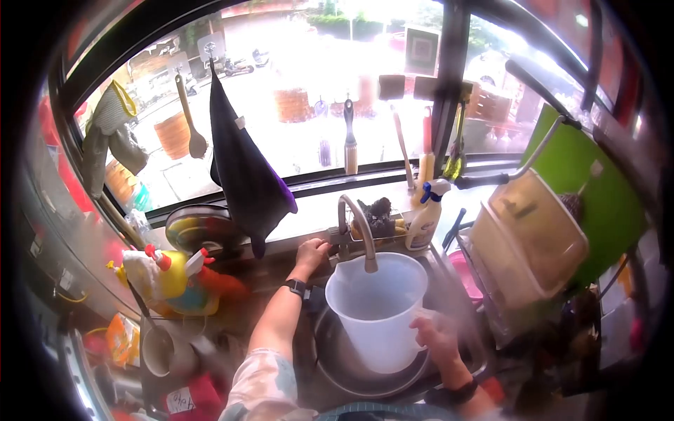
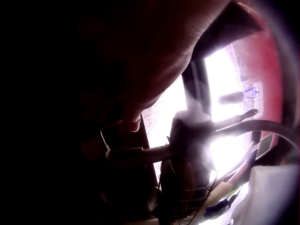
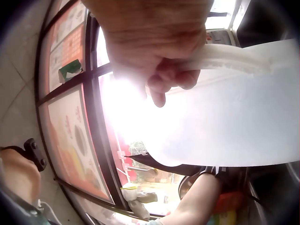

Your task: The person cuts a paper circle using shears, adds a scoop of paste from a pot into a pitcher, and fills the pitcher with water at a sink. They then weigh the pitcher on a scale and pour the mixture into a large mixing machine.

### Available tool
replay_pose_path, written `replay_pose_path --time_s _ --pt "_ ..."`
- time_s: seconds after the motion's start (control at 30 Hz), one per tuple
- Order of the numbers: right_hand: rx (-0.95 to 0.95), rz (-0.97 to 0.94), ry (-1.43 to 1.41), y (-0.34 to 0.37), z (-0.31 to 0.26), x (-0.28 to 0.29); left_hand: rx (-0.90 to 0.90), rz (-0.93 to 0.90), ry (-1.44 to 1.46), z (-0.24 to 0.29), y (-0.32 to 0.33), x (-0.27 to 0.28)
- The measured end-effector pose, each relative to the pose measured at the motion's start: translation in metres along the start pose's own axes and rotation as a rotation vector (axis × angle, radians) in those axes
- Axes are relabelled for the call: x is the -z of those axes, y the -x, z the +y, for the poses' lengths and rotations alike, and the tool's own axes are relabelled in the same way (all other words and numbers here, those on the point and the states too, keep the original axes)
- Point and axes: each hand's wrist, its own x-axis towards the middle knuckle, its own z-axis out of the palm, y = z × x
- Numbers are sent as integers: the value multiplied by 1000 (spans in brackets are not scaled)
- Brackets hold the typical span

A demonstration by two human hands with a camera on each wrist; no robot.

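Observation:
A large translucent white pitcher stands upright over a round metal pan in the sink area. My right hand grips its handle, with fingers curled round it in the right wrist view. The faucet's curved spout hangs over the pitcher's open mouth. My left hand is at the side of the faucet, right beside its lever. In the left wrist view a thumb tip shows just above that lever, while the other fingers are lost in shadow; I cannot tell whether they grip it.
A white spray bottle and a wire caddy stand behind the faucet. Plastic tubs lean in a rack at right. A dark cloth hangs near the window. At left are a yellow hen-shaped item and a mug.

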Motion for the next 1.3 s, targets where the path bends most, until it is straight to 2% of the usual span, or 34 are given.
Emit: replay_pose_path --time_s 0.13,0.3,0.4,0.53,0.67,0.77,0.9,0.93,1.0,1.13,1.2,1.3 --pt "-17 -2 -67 -1 -6 -8 48 -76 89 -14 -4 -1" --pt "32 -20 -64 0 -9 -14 88 -110 -100 2 -5 12" --pt "29 -44 -77 1 -11 -13 55 -36 -185 8 -1 13" --pt "34 -49 -63 3 -12 -15 109 -41 -300 10 -1 13" --pt "23 -49 -77 7 -15 -11 -37 -96 -380 9 -1 14" --pt "25 -33 -85 7 -15 -11 237 -406 227 11 22 22" --pt "20 -16 -95 5 -3 -9 427 -390 494 22 70 37" --pt "29 -23 -95 3 2 -9 391 -385 571 24 86 40" --pt "14 -28 -109 3 6 -11 444 -491 744 28 112 45" --pt "-25 -62 -43 6 13 -15 574 -515 808 55 147 47" --pt "-44 -78 -22 10 15 -16 433 -467 637 79 161 54" --pt "-39 -85 -12 14 17 -14 376 -475 701 64 168 48"
